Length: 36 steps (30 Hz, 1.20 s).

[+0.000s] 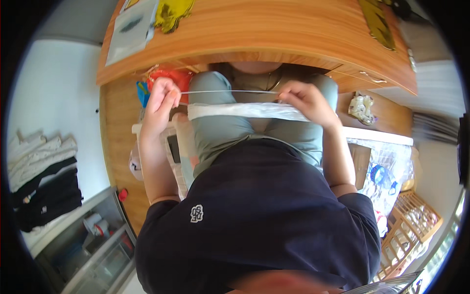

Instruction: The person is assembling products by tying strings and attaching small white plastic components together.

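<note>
Fingers pinch a thin, taut strand beside a long, crinkled white bundle.

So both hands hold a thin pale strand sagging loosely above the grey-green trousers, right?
Not quite: the head view shows the thin pale strand stretched straight, not sagging, between the left hand and right hand, above the grey-green trousers.

Brightly lit; edges bowed (corners black), bottom centre blurred.

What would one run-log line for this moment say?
left hand: pinching thin pale strand | right hand: pinching same strand | white plastic bundle: between hands, over thighs
</note>
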Each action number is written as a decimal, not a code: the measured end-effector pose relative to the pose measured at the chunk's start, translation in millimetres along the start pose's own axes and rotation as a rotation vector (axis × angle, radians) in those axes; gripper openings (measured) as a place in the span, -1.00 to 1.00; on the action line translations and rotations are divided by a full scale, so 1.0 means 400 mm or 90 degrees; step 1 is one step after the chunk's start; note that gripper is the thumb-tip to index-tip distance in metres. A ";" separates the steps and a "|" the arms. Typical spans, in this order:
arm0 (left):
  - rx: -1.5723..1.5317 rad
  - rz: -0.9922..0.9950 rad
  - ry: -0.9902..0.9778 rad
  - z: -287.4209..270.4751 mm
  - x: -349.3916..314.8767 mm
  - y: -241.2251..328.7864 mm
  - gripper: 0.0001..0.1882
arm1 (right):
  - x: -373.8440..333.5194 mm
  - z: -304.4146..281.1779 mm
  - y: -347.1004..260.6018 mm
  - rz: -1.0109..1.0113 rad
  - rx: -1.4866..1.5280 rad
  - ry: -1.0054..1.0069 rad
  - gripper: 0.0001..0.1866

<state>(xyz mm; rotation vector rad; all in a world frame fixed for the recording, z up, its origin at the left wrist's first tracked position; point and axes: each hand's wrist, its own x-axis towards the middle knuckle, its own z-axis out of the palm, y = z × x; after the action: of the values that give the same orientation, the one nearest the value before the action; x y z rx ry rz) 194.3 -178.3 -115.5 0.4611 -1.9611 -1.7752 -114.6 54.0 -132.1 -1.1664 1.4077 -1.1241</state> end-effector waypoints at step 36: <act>-0.112 -0.184 0.079 -0.170 0.885 0.117 -0.67 | 0.578 -0.856 -0.088 -0.416 0.629 0.696 -0.43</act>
<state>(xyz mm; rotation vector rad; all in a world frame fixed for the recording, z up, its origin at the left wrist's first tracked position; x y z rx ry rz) -64.6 -417.4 -26.5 0.8061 -1.7026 -2.0195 -470.1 -153.5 -81.6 -0.1840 0.8439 -2.7590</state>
